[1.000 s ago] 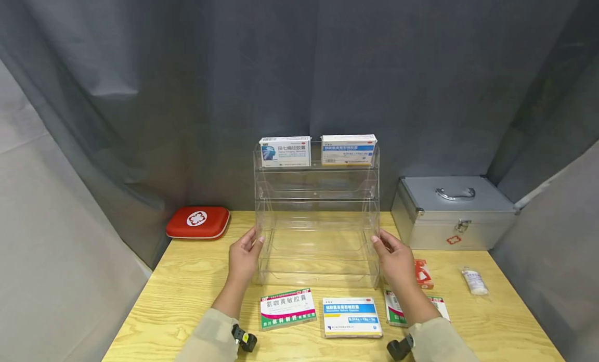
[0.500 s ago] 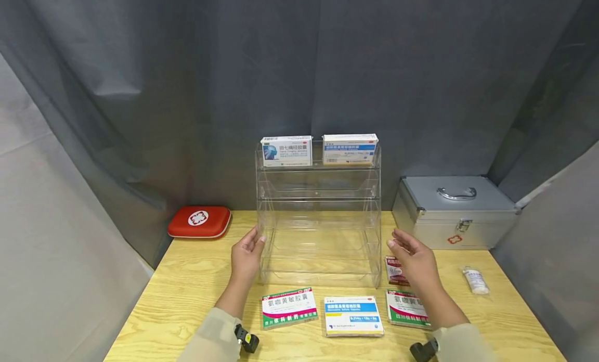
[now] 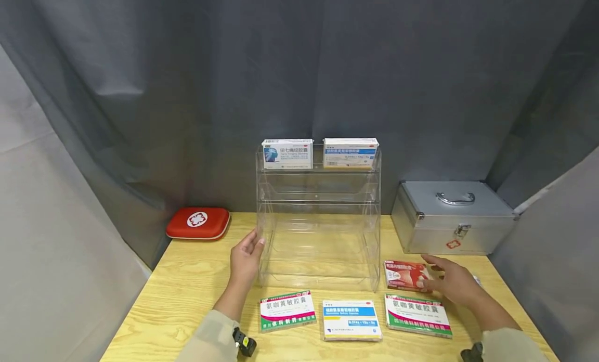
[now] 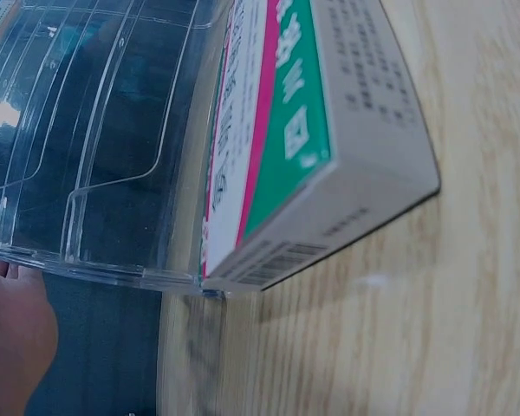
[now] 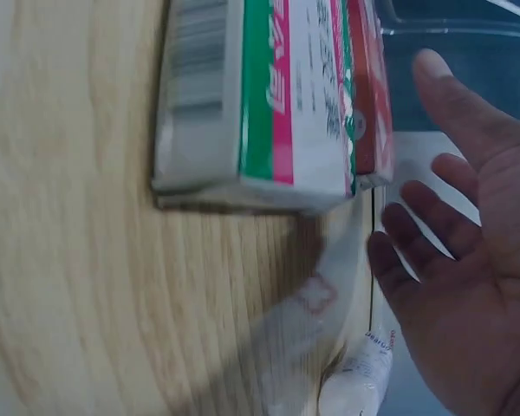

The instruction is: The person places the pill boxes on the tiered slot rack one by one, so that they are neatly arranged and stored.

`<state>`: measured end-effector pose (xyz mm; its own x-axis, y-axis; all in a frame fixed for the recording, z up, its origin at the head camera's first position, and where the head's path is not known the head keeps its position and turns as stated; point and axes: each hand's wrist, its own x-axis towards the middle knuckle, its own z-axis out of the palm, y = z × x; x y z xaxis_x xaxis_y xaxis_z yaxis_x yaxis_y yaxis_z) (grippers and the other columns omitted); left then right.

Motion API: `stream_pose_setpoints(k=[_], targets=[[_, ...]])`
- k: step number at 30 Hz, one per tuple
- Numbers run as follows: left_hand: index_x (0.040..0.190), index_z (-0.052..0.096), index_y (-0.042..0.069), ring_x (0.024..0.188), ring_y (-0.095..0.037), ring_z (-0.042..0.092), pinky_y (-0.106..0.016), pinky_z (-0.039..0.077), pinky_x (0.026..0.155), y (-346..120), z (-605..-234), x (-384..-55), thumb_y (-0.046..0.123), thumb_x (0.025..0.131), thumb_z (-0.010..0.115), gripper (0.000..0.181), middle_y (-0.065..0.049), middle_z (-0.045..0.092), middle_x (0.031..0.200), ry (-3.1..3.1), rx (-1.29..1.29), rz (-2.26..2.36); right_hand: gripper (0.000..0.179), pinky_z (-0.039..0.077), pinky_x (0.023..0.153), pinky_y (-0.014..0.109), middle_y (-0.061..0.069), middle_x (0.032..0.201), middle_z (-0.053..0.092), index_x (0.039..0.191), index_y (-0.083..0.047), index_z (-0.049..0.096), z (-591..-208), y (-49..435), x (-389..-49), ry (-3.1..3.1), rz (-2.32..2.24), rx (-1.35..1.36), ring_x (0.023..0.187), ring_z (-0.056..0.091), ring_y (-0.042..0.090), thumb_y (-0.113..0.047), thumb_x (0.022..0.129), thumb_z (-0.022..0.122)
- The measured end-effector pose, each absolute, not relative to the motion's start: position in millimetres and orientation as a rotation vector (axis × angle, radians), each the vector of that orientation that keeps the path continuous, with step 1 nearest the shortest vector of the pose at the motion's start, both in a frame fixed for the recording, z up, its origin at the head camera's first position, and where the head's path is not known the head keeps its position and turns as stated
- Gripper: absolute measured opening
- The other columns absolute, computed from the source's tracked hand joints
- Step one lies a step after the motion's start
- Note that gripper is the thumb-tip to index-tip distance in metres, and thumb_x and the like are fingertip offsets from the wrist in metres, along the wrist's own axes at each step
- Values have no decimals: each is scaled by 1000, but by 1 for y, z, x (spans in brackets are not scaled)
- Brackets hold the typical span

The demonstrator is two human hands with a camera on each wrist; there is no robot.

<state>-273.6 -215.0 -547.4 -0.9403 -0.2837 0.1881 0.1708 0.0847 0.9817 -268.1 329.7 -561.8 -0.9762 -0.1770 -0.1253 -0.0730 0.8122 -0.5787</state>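
A clear tiered plastic rack (image 3: pixel 318 237) stands mid-table, with two white medicine boxes (image 3: pixel 287 154) in its top tier. Beside its left panel is my left hand (image 3: pixel 243 260), fingertips against the edge and fingers loosely extended. My right hand (image 3: pixel 454 284) hovers at the right end of a red medicine box (image 3: pixel 406 275); in the right wrist view its thumb and fingers are spread, holding nothing. A green-and-white box (image 3: pixel 418 315) lies just in front of the red one. Another green-and-white box (image 3: pixel 287 311) and a blue-and-white box (image 3: pixel 352 320) lie before the rack.
A red zip case (image 3: pixel 198 223) sits at the back left. At the back right stands a silver metal case (image 3: pixel 454 216) with a top handle. A small white wrapped roll (image 5: pixel 360 381) lies beyond my right hand. Grey curtains enclose the table.
My right hand has let go of the rack's right side and moved right and down to the red box. My left hand has stayed at the rack's left side.
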Motion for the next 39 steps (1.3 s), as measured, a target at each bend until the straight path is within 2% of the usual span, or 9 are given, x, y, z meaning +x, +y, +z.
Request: stream_pose_setpoints(k=[5,11,16,21,26,30,33,37,39], targets=[[151,61,-2,145,-40,59,-34,53,115,-214,-547,-274,4,106,70,46,-25,63,151,-2036,114,-1924,105,53,103,76,36,150,59,165,2,39,-568,333,-277,2765,-851,-223,134,59,58,-55,91,86],[149,62,-3,143,-40,60,-32,55,114,-214,-547,-274,0,106,68,44,-26,66,147,-2031,98,-1905,102,53,103,75,33,142,64,162,7,41,-570,330,-283,2799,-771,-254,131,61,56,-52,91,87],[149,63,-1,143,-38,62,-31,55,114,-214,-546,-274,2,106,69,44,-24,66,147,-2031,102,-1910,101,53,103,76,35,143,63,160,7,44,-570,328,-283,2820,-747,-246,130,61,57,-49,89,89],[150,63,0,143,-37,62,-31,53,115,-214,-547,-275,3,107,69,44,-24,66,148,-2033,99,-1926,95,57,99,70,35,139,61,155,5,50,-571,327,-280,2862,-794,-222,122,65,51,-42,85,94],[150,63,1,143,-36,62,-32,53,115,-216,-548,-274,6,107,69,44,-23,66,148,-2028,92,-1927,81,63,89,55,25,127,63,145,3,56,-573,326,-276,2926,-862,-192,111,67,38,-30,83,98],[150,63,1,143,-35,62,-33,53,116,-216,-547,-274,7,107,70,44,-22,66,148,-2030,98,-1919,71,65,84,50,24,127,66,143,0,57,-572,326,-273,2938,-920,-142,111,69,37,-26,88,94],[150,63,1,143,-36,61,-35,53,116,-216,-547,-275,6,107,69,44,-23,66,149,-2044,102,-1909,57,64,80,46,18,118,71,139,-2,60,-571,326,-268,2972,-936,-122,106,70,33,-24,95,87],[151,63,2,144,-36,61,-35,53,116,-215,-547,-274,6,107,69,44,-22,65,150,-2055,110,-1912,37,63,74,40,11,112,77,132,-5,66,-568,328,-259,3043,-958,-116,101,73,31,-29,105,75],[151,62,1,144,-37,60,-35,53,116,-215,-547,-274,6,108,68,44,-22,64,151,-2055,103,-1914,35,62,72,37,11,113,79,131,-7,68,-565,330,-254,3054,-989,-104,102,75,32,-34,108,71]])
